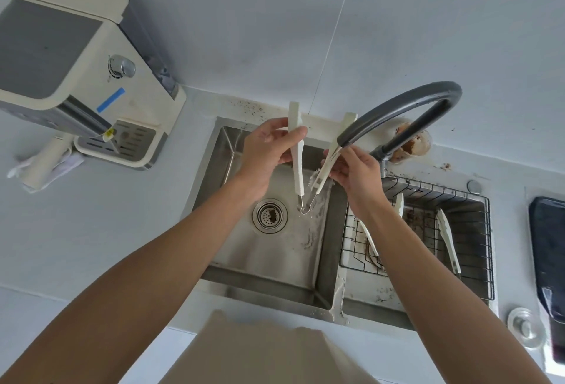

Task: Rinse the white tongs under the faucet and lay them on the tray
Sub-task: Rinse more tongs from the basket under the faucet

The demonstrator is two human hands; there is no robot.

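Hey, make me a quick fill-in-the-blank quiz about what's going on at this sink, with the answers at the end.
1. Both hands, left and right, hold the white ____ over the sink.
2. Water from the faucet runs over the arm held by the ____ hand.
3. The round drain lies to the ____ of the tongs' wire loop.
4. More white utensils lie in the wire ____ on the right.

Missing words: tongs; right; left; rack

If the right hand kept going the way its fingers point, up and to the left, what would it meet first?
Probably the faucet spout just above the right hand, which already pinches one arm of the white tongs; depth is unclear.
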